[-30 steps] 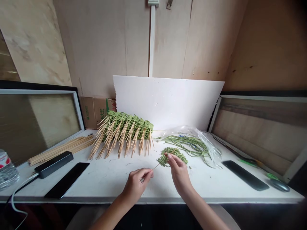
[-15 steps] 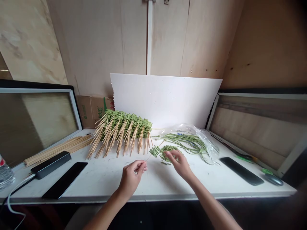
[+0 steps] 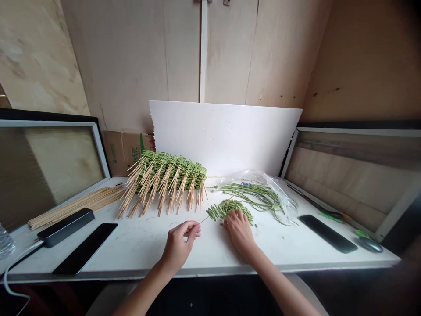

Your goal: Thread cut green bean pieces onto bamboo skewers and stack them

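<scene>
My left hand (image 3: 184, 239) pinches the near end of a thin wooden skewer (image 3: 204, 220). Short green stem pieces (image 3: 215, 212) are threaded side by side on its far part. Fingers down, my right hand (image 3: 239, 228) rests at the front of a pile of cut green pieces (image 3: 245, 210); its fingertips are partly hidden, and what they hold, if anything, cannot be seen. Behind my left hand lies a large stack of filled skewers (image 3: 177, 171), their bare sticks pointing toward me.
Long green stems (image 3: 256, 193) lie by a clear plastic bag (image 3: 279, 188). Bare skewers (image 3: 79, 204), a black box (image 3: 67, 226) and a phone (image 3: 86, 248) are at left. A dark flat object (image 3: 327, 232) and a mouse (image 3: 371, 244) sit at right.
My right hand has moved down onto the front of the pile, its fingers now lowered among the cut pieces. My left hand still holds the skewer in nearly the same place.
</scene>
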The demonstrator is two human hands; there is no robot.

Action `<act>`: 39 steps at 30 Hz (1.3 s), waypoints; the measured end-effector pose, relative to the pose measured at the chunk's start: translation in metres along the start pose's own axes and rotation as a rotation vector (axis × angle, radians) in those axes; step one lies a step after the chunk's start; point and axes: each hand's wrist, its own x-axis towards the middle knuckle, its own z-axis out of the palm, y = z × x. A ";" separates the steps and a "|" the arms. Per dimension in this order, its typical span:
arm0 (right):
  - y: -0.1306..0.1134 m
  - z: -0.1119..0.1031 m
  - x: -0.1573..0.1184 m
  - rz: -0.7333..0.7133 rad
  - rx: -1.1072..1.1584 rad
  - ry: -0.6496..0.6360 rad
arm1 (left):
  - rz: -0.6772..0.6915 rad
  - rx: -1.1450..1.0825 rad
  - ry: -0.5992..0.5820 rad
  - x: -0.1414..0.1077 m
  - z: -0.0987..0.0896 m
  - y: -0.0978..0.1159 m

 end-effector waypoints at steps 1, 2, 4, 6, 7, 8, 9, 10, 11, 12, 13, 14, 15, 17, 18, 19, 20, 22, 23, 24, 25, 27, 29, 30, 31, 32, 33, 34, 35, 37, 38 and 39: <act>0.000 0.000 0.001 -0.021 -0.001 0.005 | 0.002 0.004 -0.001 0.000 0.000 0.000; 0.001 -0.001 0.002 -0.027 0.022 0.011 | 0.001 0.006 0.000 -0.001 0.000 -0.001; 0.002 -0.005 0.005 0.020 0.159 0.034 | -0.005 0.004 0.001 -0.001 0.000 -0.002; 0.006 -0.012 0.010 0.128 0.392 0.060 | -0.010 0.003 0.000 -0.001 -0.001 -0.002; 0.008 -0.017 0.013 0.188 0.528 0.065 | -0.012 0.005 -0.001 -0.001 -0.001 -0.002; 0.010 -0.022 0.016 0.251 0.669 0.065 | -0.013 0.008 0.000 0.000 -0.002 -0.002; 0.011 -0.028 0.018 0.315 0.811 0.059 | -0.016 0.012 -0.001 0.000 -0.003 -0.002; 0.012 -0.034 0.021 0.374 0.950 0.046 | -0.019 0.015 -0.001 0.000 -0.003 -0.001; 0.013 -0.040 0.023 0.429 1.088 0.033 | -0.022 0.018 -0.001 0.000 -0.003 -0.001; 0.013 -0.046 0.025 0.478 1.223 0.023 | -0.025 0.019 -0.001 0.000 -0.004 -0.001; 0.012 -0.052 0.027 0.517 1.348 0.017 | -0.027 0.019 0.000 0.001 -0.004 -0.001; 0.010 -0.056 0.028 0.544 1.456 0.014 | -0.028 0.018 0.001 0.001 -0.004 -0.002; 0.009 -0.060 0.029 0.559 1.542 0.018 | -0.028 0.017 0.000 0.000 -0.003 -0.002; 0.006 -0.065 0.030 0.576 1.648 0.052 | -0.026 0.016 0.000 0.000 -0.003 -0.002; 0.004 -0.066 0.030 0.574 1.676 0.074 | -0.025 0.016 0.000 0.000 -0.002 -0.003; 0.003 -0.067 0.030 0.569 1.700 0.102 | -0.025 0.017 0.000 -0.001 -0.002 -0.003; 0.003 -0.067 0.030 0.561 1.729 0.138 | -0.026 0.017 0.000 -0.001 -0.002 -0.003; 0.003 -0.068 0.030 0.540 1.810 0.214 | -0.030 0.018 -0.004 -0.001 -0.002 -0.003; 0.003 -0.068 0.030 0.532 1.852 0.249 | -0.033 0.020 -0.008 -0.002 -0.002 -0.003; 0.004 -0.068 0.030 0.528 1.889 0.274 | -0.037 0.021 -0.011 -0.002 -0.001 -0.003; 0.005 -0.068 0.030 0.528 1.917 0.289 | -0.040 0.023 -0.014 -0.002 -0.001 -0.003; 0.006 -0.068 0.030 0.545 1.941 0.298 | -0.045 0.023 -0.018 -0.002 -0.001 -0.003; 0.008 -0.067 0.029 0.574 1.931 0.319 | -0.048 0.022 -0.018 -0.003 -0.001 -0.005; 0.008 -0.067 0.030 0.589 1.919 0.329 | -0.049 0.022 -0.020 -0.003 -0.001 -0.005; 0.009 -0.067 0.030 0.605 1.907 0.334 | -0.049 0.022 -0.021 -0.003 -0.001 -0.005; 0.009 -0.067 0.030 0.621 1.897 0.332 | -0.048 0.023 -0.020 -0.004 -0.002 -0.005; 0.009 -0.067 0.030 0.637 1.892 0.330 | -0.044 0.027 -0.020 -0.004 -0.002 -0.005; 0.009 -0.068 0.031 0.653 1.893 0.325 | -0.039 0.037 -0.021 -0.004 -0.002 -0.005; 0.009 -0.068 0.031 0.666 1.895 0.320 | -0.032 0.054 -0.020 -0.003 -0.002 -0.004; 0.007 -0.070 0.031 0.672 1.900 0.306 | -0.011 0.098 -0.014 -0.003 -0.003 -0.003; 0.006 -0.071 0.030 0.665 1.895 0.294 | 0.002 0.118 -0.009 -0.002 -0.003 -0.002; 0.005 -0.071 0.030 0.654 1.884 0.279 | 0.015 0.132 -0.007 -0.002 -0.003 -0.002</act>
